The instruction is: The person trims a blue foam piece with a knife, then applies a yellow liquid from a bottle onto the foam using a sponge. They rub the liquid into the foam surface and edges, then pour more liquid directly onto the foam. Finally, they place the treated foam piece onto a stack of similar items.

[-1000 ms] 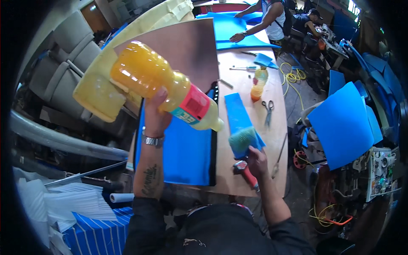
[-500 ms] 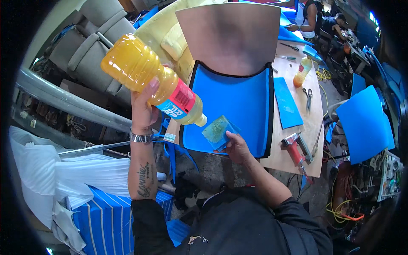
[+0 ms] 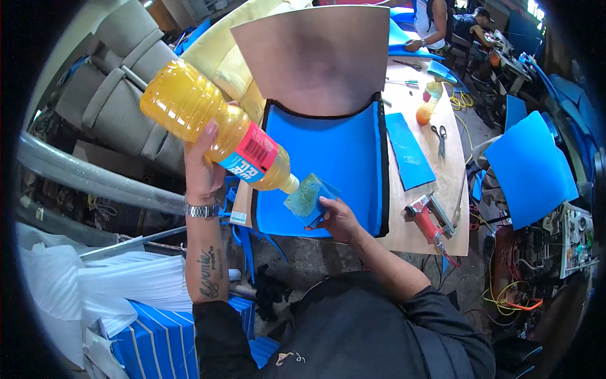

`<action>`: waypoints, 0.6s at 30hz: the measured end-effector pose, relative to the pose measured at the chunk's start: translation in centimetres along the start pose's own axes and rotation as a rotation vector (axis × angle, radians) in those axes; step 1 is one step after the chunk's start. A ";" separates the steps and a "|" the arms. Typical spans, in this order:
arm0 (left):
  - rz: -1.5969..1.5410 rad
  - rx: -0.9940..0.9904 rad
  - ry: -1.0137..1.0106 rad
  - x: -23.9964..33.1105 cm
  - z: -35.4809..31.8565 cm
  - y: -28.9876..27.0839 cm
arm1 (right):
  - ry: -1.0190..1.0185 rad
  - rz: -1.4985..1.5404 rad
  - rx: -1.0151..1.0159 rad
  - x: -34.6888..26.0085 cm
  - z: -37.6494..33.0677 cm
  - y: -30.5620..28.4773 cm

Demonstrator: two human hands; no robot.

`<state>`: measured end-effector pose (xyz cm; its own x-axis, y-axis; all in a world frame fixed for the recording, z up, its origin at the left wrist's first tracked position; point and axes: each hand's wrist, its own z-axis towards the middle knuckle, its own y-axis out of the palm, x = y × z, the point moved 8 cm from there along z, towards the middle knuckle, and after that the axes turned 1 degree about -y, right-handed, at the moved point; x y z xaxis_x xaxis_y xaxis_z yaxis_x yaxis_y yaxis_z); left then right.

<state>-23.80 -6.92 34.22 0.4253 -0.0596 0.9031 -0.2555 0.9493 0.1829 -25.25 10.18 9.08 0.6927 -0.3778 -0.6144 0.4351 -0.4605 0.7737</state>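
Note:
My left hand (image 3: 205, 158) is wrapped round a large clear plastic bottle (image 3: 189, 101) of yellow liquid, tilted neck-down to the right. Its mouth hangs just by a blue foam pad (image 3: 309, 201) with a wet yellowish patch on its face. That pad is pinched in my right hand (image 3: 338, 218), thumb on top. Beneath both lies a blue foam panel (image 3: 322, 151) with a black border along its sides and curved far edge. Behind it rises a thin curved brown board (image 3: 315, 60).
To the right on the wooden table (image 3: 451, 208) lie a blue foam strip (image 3: 409, 150), scissors (image 3: 440, 140), a red staple gun (image 3: 427, 221) and a smaller bottle (image 3: 429, 104). Grey seats (image 3: 120, 95) stack at left. Another person (image 3: 432, 31) works at the far right.
The view has shifted, so the table and panel sit further left. Bottle mouth and pad stay close together; both hands keep their hold.

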 end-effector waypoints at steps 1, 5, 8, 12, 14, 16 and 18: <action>-0.010 -0.008 -0.017 -0.3 0.5 0.4 | 0.001 0.003 -0.015 -0.6 0.2 0.1; -0.118 0.013 -0.038 -1.8 1.9 3.1 | 0.003 0.015 -0.031 -2.6 0.8 -1.4; 0.054 0.008 -0.042 -3.3 3.3 3.9 | -0.014 0.029 -0.072 -4.0 1.4 -2.4; -0.017 0.038 -0.087 -5.7 4.9 4.7 | -0.026 0.044 -0.118 -5.2 2.0 -4.1; -0.041 0.074 -0.111 -6.7 5.6 4.9 | -0.026 0.067 -0.143 -5.9 2.1 -4.6; -0.001 0.138 -0.113 -7.6 6.2 4.9 | -0.025 0.092 -0.165 -6.5 2.2 -4.9; 0.010 0.179 -0.114 -8.5 6.7 4.8 | -0.027 0.112 -0.187 -7.3 2.4 -5.2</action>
<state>-34.46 -3.94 30.01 0.3233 -0.0942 0.9416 -0.4136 0.8809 0.2301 -33.93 13.41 9.14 0.7278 -0.4411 -0.5251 0.4573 -0.2584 0.8509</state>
